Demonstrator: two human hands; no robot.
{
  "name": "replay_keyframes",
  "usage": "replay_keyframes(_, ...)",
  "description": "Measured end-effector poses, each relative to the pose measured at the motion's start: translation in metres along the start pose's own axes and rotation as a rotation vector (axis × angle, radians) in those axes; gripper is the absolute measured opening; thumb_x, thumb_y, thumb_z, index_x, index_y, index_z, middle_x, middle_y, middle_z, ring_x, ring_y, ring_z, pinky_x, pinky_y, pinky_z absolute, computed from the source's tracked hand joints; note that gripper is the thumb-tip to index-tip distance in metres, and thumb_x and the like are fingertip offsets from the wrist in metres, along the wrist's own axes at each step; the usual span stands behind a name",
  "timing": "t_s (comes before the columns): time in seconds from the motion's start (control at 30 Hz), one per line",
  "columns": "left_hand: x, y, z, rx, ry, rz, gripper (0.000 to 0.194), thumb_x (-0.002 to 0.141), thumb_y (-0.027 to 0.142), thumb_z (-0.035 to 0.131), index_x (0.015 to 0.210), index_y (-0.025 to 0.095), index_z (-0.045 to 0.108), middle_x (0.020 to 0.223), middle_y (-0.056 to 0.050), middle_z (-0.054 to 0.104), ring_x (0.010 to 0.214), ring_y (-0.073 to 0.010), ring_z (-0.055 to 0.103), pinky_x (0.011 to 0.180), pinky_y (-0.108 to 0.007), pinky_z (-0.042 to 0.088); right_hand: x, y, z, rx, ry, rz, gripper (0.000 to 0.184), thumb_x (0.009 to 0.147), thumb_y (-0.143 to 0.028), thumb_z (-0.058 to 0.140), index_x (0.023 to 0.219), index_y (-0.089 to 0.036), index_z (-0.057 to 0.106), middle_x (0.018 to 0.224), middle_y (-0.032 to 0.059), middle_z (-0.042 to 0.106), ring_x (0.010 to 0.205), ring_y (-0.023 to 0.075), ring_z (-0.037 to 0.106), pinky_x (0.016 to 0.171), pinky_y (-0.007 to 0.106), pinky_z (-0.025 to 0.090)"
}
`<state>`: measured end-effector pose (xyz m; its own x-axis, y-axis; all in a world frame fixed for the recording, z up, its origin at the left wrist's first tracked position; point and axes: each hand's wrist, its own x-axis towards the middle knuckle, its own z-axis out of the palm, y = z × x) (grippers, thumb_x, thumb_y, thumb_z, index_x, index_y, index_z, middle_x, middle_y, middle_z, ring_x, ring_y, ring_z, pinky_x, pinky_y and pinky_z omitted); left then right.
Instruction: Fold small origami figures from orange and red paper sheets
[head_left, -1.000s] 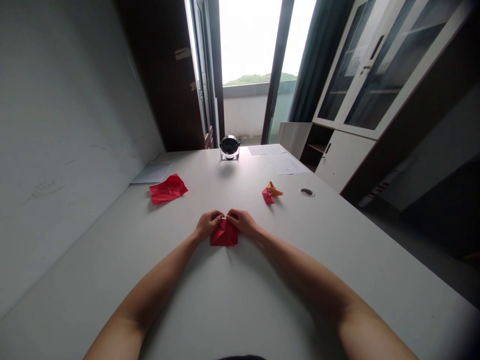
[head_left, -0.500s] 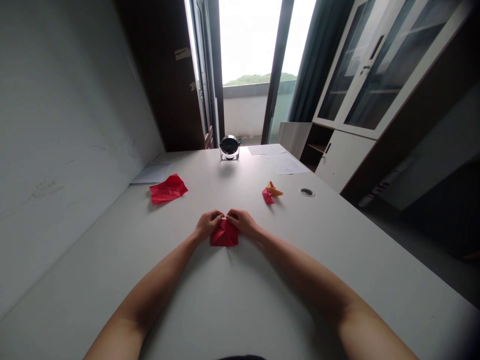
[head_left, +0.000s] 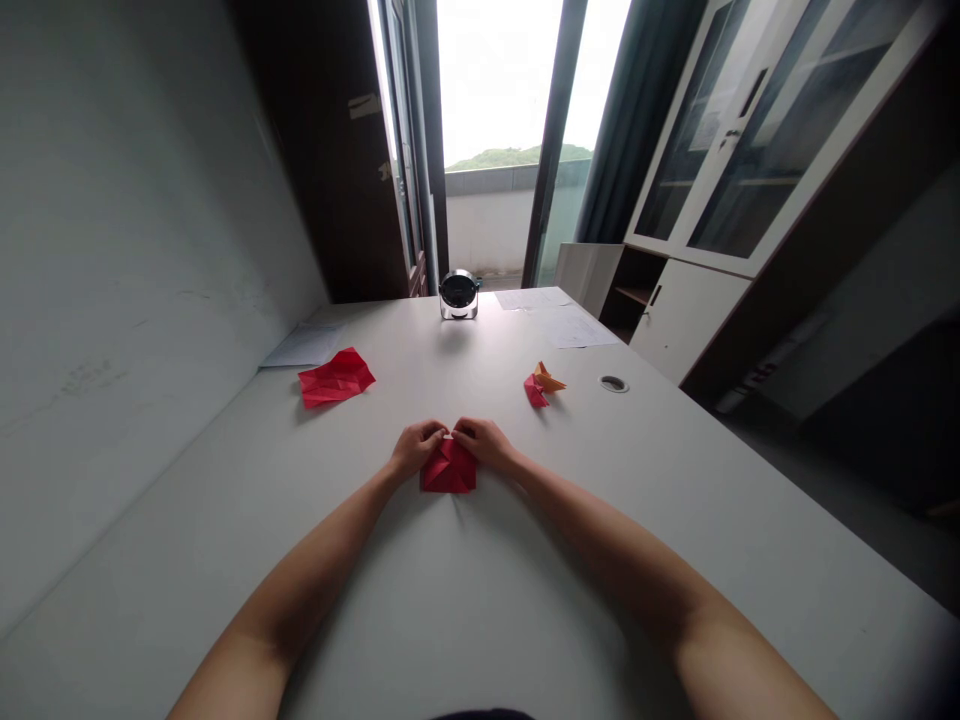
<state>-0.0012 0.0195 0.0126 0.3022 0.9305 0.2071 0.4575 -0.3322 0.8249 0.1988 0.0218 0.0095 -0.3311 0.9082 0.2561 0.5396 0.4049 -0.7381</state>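
A folded piece of red origami paper (head_left: 450,472) lies on the white table in front of me, with creases and triangular flaps on its upper face. My left hand (head_left: 417,446) is closed at its far left corner, fingertips pinching the far edge. On the opposite side, my right hand (head_left: 483,441) grips the far right corner in the same way. The two hands' fingertips almost meet at the middle of that edge. The fingers cover the paper's far corners.
A creased red sheet (head_left: 336,379) lies to the left. Small folded red and orange paper pieces (head_left: 543,384) sit to the right, near a round cable hole (head_left: 614,384). A round black device on a stand (head_left: 459,292) and white papers (head_left: 581,328) are at the back.
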Motion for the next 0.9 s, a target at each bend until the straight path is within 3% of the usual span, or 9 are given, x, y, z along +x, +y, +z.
replay_keyframes(0.9,-0.003,0.014,-0.004,0.214,-0.068,0.021,0.030,0.089,0.037,0.048,0.096,0.021,0.073,0.078,-0.001,0.071,0.068,-0.0136,0.058,0.065,-0.022,0.044,0.001,-0.001,0.001,-0.056,0.028,-0.083,0.016,0.087,-0.030,0.058,0.080,-0.020,0.067,0.073,-0.0005,0.065,0.064,0.0103,0.049,0.062,0.022,0.034)
